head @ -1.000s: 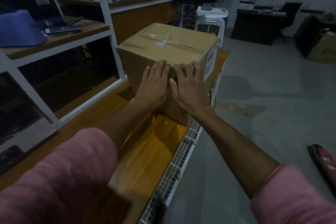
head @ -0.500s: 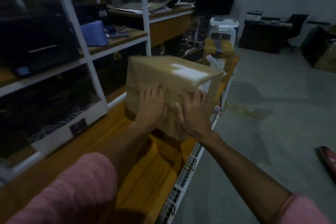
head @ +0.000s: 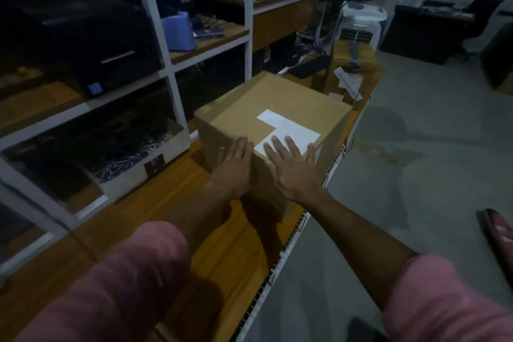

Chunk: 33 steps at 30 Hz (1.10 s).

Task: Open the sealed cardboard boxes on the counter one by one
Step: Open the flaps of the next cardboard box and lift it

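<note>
A sealed brown cardboard box (head: 258,111) sits on the wooden counter (head: 219,236), its face with a white L-shaped label (head: 288,128) turned up. My left hand (head: 234,169) lies flat against the box's near left side, fingers straight. My right hand (head: 294,169) presses on the near corner with spread fingers reaching onto the label. Beyond it stands a second, smaller cardboard box (head: 352,58) at the counter's far end.
White shelving (head: 166,69) runs along the left with a black printer (head: 83,44), a blue container (head: 179,32) and a bin of cables (head: 133,153). The counter's right edge (head: 294,244) drops to the grey floor. A white appliance (head: 363,23) and dark desks stand farther back.
The box has been tipped over, so the labelled face that was on its right side now faces up. Both hands stayed on its near corner, and their fingers are now spread.
</note>
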Tool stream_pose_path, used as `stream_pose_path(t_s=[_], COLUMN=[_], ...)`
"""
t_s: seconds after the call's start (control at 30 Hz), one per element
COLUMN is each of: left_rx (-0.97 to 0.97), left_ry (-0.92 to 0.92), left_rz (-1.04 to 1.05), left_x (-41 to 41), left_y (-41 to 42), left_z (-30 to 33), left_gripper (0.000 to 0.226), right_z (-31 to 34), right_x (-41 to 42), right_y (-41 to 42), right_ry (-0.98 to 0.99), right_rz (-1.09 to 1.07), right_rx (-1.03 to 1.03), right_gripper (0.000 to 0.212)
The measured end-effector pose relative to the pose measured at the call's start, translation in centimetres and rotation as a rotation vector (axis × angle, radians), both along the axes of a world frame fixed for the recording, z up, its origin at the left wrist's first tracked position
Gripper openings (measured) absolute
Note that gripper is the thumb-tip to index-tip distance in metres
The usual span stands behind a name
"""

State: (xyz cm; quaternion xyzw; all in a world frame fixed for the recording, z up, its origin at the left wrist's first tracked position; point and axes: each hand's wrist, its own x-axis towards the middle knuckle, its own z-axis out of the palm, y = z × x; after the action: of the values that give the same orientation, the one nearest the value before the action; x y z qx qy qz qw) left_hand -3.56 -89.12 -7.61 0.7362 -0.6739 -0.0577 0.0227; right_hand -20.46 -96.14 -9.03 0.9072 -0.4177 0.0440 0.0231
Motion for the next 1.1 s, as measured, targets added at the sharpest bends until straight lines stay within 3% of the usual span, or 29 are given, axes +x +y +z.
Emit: stream_pose_path(t_s=[0.17,0.3,0.4,0.5,0.57,0.67,0.8,1.1], left_rx=[-0.053,-0.03,0.044,0.041,-0.034,-0.17,-0.514,-0.394], left_ry=[0.029,0.041,-0.036,-0.082,-0.123,-0.159,-0.352,-0.221], left_rz=[0.093,0.181,0.212,0.231,0.287,0.382,0.277,0.379], left_x=[0.3,-1.0,-3.4,-6.0,-6.9,-7.4,-7.8,-7.6], left_y=[5.0,9.9,13.4,17.0,18.4,19.7,21.1,20.5], left_z=[-2.0,-3.3,-3.5,-3.3,-2.6,-0.9,1.0,3.8], left_gripper=[0.108,0.103,0.096,0.072,0.067,0.077,0.078,0.06], right_z=[-1.3,-2.4,-4.3,-6.1,-6.2,-4.1,0.3,4.3], right_x=[0.7,-0.3,-2.7,-6.0,-7.6,-8.7,-8.1,-7.3], right_y=[4.3,7.3,10.0,13.4,14.9,16.0,16.2,13.5], right_ry=[0.013,0.061,0.093,0.096,0.032,-0.151,-0.396,-0.496], right_rz=[0.121,0.243,0.304,0.321,0.281,0.21,0.172,0.18], right_rx=[-0.163,-0.23,-0.195,-0.047,0.059,0.06,-0.035,-0.039], right_gripper=[0.06,0.062,0.066,0.067,0.069,0.068,0.063,0.056])
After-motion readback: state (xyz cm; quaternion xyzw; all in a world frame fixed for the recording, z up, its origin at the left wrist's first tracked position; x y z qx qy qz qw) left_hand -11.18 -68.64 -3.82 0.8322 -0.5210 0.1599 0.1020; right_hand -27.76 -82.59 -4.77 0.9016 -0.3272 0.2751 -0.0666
